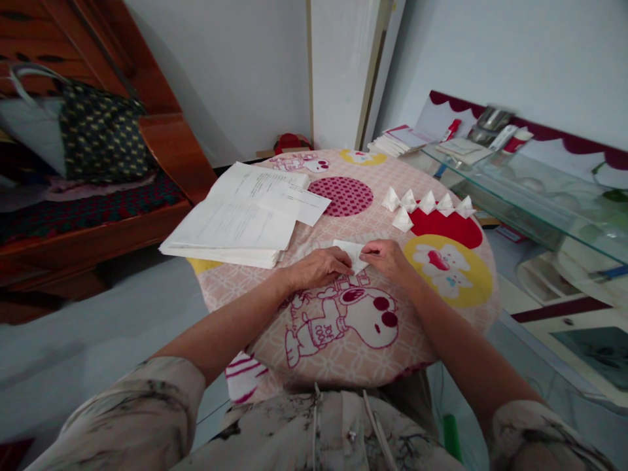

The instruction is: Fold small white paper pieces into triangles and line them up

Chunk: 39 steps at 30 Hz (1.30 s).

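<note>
Between my two hands lies a small folded piece of white paper [351, 251], near the middle of the cloth-covered round table [338, 353]. My left hand [321, 266] has its fingers closed on the paper's left lower side. At the paper's right edge, my right hand [386, 259] pinches it between thumb and forefinger. Several folded paper pieces [428, 203] with pointed tops stand in a row at the back right of the table, with one more paper piece [402, 220] in front of them. A stack of printed sheets [235, 216] lies to the left, a loose sheet [299, 204] on top.
A glass shelf [530, 190] with books, metal bowls [494, 118] and other items adjoins the table's right side. Left of the table stands a wooden bench [171, 157] with a dark patterned bag [101, 131] on it. The white wall [226, 65] rises behind.
</note>
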Motion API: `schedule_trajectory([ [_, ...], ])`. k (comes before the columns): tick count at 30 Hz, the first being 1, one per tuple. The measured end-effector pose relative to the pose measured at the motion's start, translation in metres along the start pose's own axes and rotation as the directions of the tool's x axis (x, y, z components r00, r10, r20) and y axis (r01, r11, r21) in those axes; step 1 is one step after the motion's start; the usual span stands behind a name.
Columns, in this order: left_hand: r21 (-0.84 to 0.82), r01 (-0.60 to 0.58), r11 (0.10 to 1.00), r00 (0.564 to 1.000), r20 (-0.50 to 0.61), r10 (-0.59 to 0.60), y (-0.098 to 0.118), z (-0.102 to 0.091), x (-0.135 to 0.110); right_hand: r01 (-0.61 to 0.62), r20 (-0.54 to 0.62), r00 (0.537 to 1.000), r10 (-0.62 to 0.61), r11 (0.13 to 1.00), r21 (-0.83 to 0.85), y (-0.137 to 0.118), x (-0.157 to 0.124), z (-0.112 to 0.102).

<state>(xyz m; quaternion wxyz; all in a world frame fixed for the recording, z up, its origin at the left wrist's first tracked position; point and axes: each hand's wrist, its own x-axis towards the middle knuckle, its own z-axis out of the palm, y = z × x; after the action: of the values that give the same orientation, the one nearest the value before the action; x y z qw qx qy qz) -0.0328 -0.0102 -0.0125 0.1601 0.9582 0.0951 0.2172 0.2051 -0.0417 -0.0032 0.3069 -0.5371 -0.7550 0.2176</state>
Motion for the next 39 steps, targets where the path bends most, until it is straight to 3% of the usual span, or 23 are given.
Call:
schedule_trajectory([
  [8,-0.03,0.015,0.999,1.0,0.021,-0.014,-0.003,-0.001,0.0,0.101,-0.093,0.989,-0.112,0.988,-0.114,0.008,-0.001,0.015],
  [20,-0.005,0.02,1.0,0.999,0.026,-0.02,0.003,-0.003,0.001,0.112,-0.06,0.99,-0.127,0.972,-0.209,0.004,0.0,0.016],
  [24,0.034,0.039,0.999,0.996,0.073,-0.042,0.006,-0.004,0.002,0.073,-0.099,0.991,-0.091,0.983,-0.169,0.005,0.0,0.017],
  [30,0.059,0.038,0.998,0.997,0.065,-0.042,0.006,-0.003,0.0,-0.072,-0.178,0.98,0.085,0.995,0.075,0.01,-0.001,0.018],
  [39,0.047,0.021,0.999,0.998,0.062,-0.024,0.005,-0.002,0.0,-0.089,-0.216,0.972,0.096,0.995,0.042,0.007,0.0,0.021],
])
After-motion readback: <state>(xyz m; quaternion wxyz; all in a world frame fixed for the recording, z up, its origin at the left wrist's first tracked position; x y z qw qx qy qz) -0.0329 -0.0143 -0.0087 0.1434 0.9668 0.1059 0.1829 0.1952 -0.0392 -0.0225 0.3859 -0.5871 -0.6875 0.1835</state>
